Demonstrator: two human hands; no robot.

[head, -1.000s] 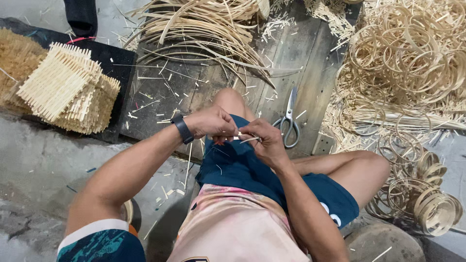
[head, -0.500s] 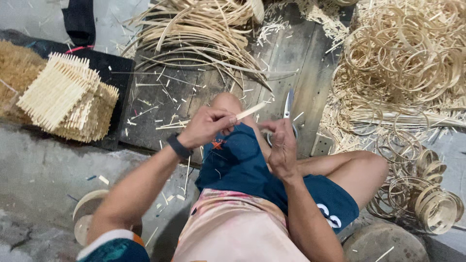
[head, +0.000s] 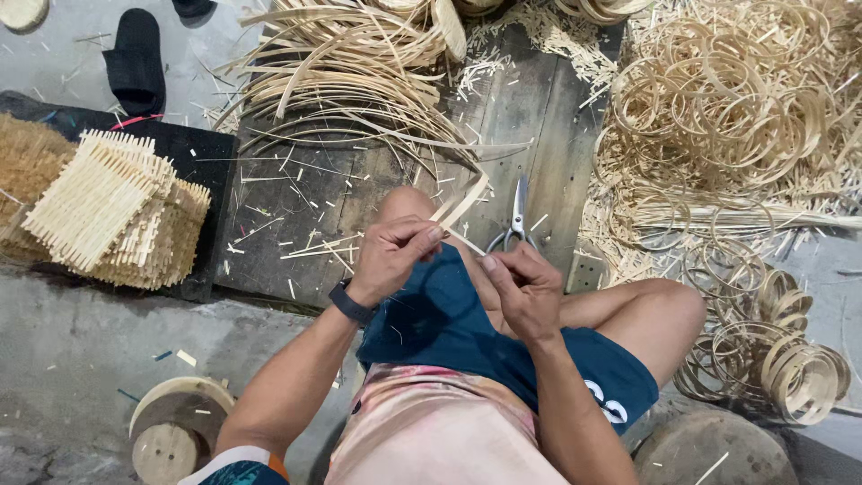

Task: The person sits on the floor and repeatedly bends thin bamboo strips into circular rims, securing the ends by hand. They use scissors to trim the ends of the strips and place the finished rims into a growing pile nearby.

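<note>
I sit with my knees bent over a dark wooden board [head: 296, 207]. My left hand [head: 395, 256] pinches a thin pale bamboo strip [head: 462, 205] that slants up and to the right from its fingertips. My right hand [head: 525, 287] is closed just right of it above my thigh, its fingertips pinched on the strip's lower end. A pair of metal scissors [head: 516, 220] lies on the board just beyond my hands. A dark watch sits on my left wrist.
A pile of long bamboo strips [head: 359, 72] lies at the top. Many coiled bamboo rings [head: 745, 117] fill the right side. A stack of woven bamboo mats [head: 108, 216] sits at left, a black sandal [head: 135, 58] top left, a round wooden form [head: 171, 431] bottom left.
My hands were together at my lap working the strip. The left hand then lifted the strip, which now points up and right, while the right hand stays close beside it.
</note>
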